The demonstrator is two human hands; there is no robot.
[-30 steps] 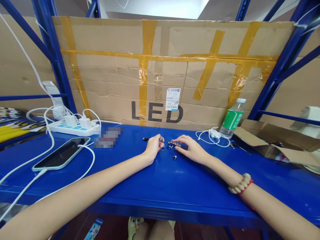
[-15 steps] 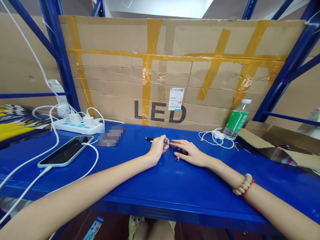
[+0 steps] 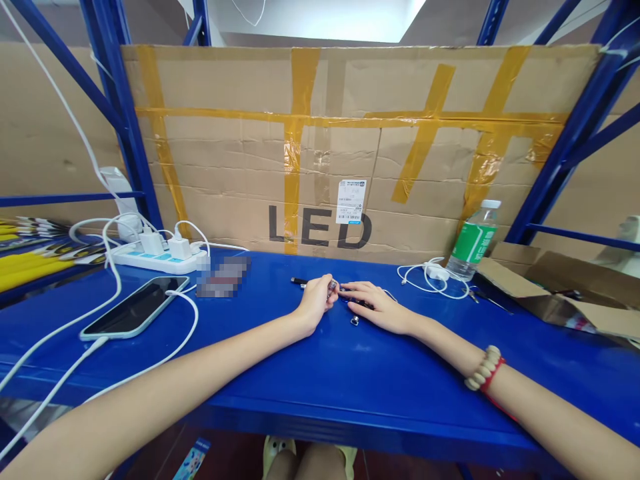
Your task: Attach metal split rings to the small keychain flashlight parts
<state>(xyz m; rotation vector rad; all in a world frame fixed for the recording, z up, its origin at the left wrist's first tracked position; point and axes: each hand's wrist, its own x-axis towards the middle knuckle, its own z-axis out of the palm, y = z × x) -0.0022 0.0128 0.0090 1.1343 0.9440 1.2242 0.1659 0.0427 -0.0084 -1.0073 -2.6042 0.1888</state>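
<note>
My left hand (image 3: 316, 301) rests at the middle of the blue tabletop, fingers curled in a pinch. A small shiny metallic piece (image 3: 332, 284) shows at its fingertips, too small to identify. Just beyond that hand lies a small black stick-like piece (image 3: 299, 281), partly hidden. My right hand (image 3: 376, 305) lies palm down beside it, fingers stretched out and apart over small dark pieces (image 3: 364, 303), mostly covered. A tiny silver metal piece (image 3: 355, 320) sits in front of the right fingers. The two hands' fingertips are close together.
A charging phone (image 3: 135, 308) and a power strip (image 3: 157, 257) with cables occupy the left. On the right are a coiled white cable (image 3: 435, 273), a water bottle (image 3: 473, 241) and an open cardboard box (image 3: 550, 287). An LED-marked cardboard panel (image 3: 240, 180) stands behind.
The camera view has shifted slightly. My right fingers have shifted a little over the dark pieces; my left hand keeps its pinch.
</note>
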